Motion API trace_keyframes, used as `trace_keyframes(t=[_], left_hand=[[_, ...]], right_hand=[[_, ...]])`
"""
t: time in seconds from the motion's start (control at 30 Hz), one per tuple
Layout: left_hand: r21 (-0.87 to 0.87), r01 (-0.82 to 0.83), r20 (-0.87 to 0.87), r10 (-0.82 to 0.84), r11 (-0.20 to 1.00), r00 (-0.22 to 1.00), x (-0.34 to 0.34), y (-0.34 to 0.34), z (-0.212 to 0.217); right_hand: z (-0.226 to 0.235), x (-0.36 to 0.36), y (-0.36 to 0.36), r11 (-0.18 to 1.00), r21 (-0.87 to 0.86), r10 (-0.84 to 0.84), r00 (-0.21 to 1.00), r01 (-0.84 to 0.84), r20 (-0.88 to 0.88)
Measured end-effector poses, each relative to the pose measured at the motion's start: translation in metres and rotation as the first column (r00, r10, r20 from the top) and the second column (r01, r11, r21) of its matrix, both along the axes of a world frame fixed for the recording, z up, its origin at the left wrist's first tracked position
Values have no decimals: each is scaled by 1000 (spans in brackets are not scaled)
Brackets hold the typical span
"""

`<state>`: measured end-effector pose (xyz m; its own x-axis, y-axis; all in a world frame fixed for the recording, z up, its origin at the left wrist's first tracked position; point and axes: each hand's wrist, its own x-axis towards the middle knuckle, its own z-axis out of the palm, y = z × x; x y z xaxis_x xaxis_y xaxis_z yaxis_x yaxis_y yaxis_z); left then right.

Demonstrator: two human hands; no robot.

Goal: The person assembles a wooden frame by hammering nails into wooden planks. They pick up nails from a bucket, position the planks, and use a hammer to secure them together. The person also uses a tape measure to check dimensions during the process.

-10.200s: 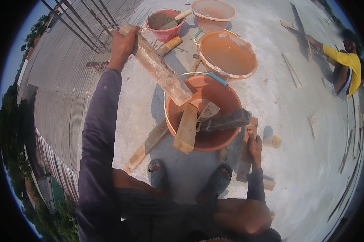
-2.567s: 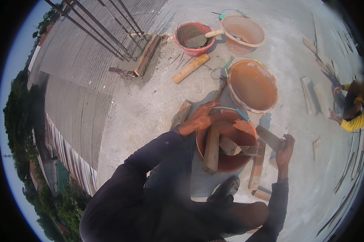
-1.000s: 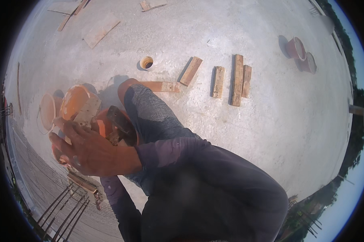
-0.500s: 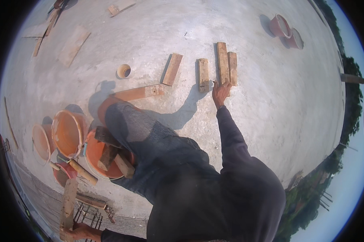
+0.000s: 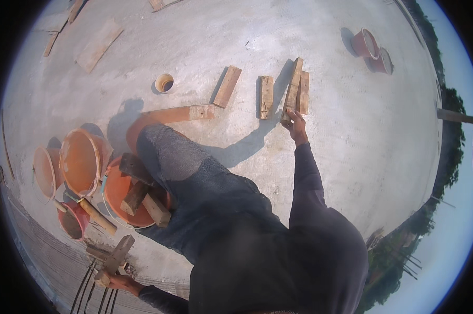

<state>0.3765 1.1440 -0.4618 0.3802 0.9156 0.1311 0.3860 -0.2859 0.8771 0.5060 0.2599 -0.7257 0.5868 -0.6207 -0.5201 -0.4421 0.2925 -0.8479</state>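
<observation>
My right hand [image 5: 297,127] grips the near end of a long wood block [image 5: 294,86], whose far end is raised and leans over a shorter block [image 5: 304,94]. A separate wood block [image 5: 266,98] lies just left of them. At the lower left my left hand [image 5: 124,283] is closed on another wood block [image 5: 119,253], held up at a slant above some steel bars [image 5: 84,293]. Beside my leg stands an orange bucket [image 5: 112,196] with several dark wood blocks [image 5: 135,198] in it.
More orange buckets [image 5: 80,162] and a small red bucket [image 5: 71,222] stand left, near a wooden handle [image 5: 97,215]. A short pipe [image 5: 164,82] and a wood block [image 5: 227,86] sit on the concrete floor [image 5: 194,42]. Two red buckets [image 5: 365,43] stand far right.
My right hand has taken hold of the long block and tilted it to the right. My left hand has moved right and up with its block, which now slants.
</observation>
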Motion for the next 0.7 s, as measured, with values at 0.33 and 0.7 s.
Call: trace_keyframes(t=[0.33,0.7], left_hand=[[-61,-1,-52,-3,998,999,-25,0,-60],[-16,-4,-126,2,1000,992,-54,-18,-92]], right_hand=[[53,83,3,851,520,-184,888,-70,421],[150,112,148,500,742,-376,660,-446,650]])
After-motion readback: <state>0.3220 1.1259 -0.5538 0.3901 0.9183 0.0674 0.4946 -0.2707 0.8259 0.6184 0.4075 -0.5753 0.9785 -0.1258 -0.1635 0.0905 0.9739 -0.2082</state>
